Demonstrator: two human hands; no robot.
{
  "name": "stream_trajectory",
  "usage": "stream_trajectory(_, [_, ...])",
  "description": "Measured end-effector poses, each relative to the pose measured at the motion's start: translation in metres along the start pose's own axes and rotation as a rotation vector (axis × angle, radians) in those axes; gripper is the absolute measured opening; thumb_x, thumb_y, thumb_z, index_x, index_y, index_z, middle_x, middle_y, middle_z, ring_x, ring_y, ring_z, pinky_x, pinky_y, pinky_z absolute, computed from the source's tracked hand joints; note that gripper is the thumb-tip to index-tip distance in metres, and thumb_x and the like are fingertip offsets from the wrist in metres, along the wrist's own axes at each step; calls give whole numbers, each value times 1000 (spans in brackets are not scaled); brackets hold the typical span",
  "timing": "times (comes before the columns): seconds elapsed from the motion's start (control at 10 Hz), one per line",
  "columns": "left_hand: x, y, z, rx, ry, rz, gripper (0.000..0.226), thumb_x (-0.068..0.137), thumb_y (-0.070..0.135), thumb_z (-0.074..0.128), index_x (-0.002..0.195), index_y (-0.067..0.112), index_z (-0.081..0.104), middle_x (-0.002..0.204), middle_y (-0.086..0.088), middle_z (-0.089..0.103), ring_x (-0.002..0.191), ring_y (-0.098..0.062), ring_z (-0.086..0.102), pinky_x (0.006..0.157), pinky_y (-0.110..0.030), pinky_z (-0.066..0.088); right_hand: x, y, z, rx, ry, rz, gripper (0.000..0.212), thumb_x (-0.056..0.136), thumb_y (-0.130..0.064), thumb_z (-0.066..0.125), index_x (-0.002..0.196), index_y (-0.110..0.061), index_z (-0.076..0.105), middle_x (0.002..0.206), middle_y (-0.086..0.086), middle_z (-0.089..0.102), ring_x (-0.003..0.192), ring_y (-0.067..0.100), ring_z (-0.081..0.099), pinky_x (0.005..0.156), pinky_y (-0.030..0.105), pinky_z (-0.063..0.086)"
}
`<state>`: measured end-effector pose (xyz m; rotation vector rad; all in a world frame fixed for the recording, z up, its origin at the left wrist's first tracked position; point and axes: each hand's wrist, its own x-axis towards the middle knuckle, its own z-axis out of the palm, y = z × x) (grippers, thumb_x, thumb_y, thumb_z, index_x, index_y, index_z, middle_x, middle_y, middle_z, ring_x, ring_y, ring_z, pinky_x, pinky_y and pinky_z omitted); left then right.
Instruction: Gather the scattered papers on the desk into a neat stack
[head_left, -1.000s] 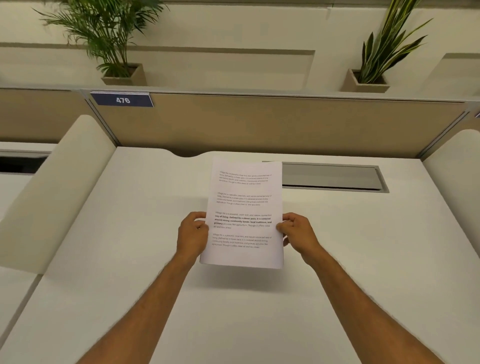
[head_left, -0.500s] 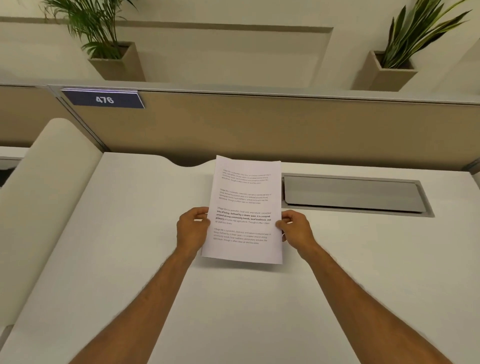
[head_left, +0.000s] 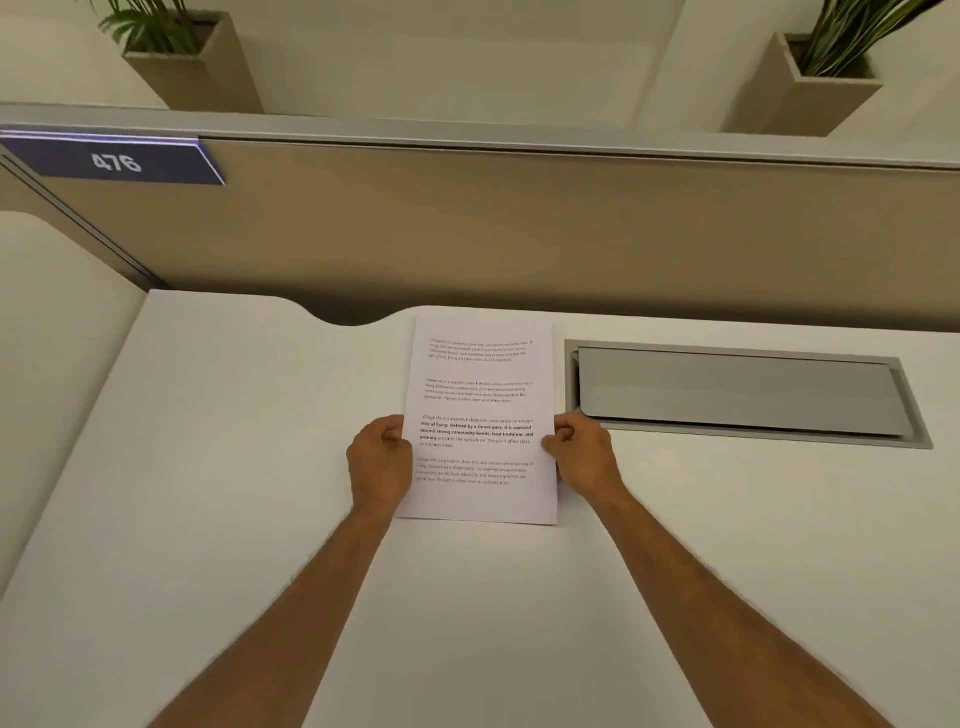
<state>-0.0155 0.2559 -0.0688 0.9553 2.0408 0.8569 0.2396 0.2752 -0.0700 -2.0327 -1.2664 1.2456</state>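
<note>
A stack of white printed papers (head_left: 480, 395) lies on the white desk (head_left: 234, 467), near its far edge and just left of the cable hatch. Its edges look aligned, and only the top sheet with several text paragraphs shows. My left hand (head_left: 379, 462) grips the stack's left edge with the fingers curled. At the right edge, my right hand (head_left: 582, 454) grips it the same way, thumb on top of the sheet. How many sheets are in the stack is hidden.
A grey metal cable hatch (head_left: 737, 392) is set into the desk right of the papers. A beige partition (head_left: 519, 234) with a blue "476" label (head_left: 117, 162) runs behind. Two potted plants (head_left: 171, 47) stand beyond it. A rounded white divider (head_left: 47, 332) rises at left.
The papers, held up off the desk a second ago, have come down flat onto it and farther from me. Both hands kept their grip. The view moved closer and tilted down.
</note>
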Motion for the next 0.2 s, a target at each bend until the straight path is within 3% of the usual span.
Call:
stream_trajectory(0.1, [-4, -2, -1, 102, -4, 76, 39, 91, -11, 57, 125, 4, 68, 118, -12, 66, 104, -30, 67, 97, -37, 54, -6, -1, -2, -133, 19, -60, 19, 91, -9, 69, 109, -5, 65, 99, 11, 64, 85, 22, 58, 71, 27, 46])
stream_trajectory(0.2, [-17, 6, -5, 177, -22, 195, 36, 102, 6, 58, 137, 6, 59, 130, -15, 61, 111, -32, 66, 97, -36, 54, -22, -9, -16, -217, 108, -122, 41, 97, -23, 64, 133, -4, 55, 124, 14, 61, 107, 26, 59, 89, 33, 48])
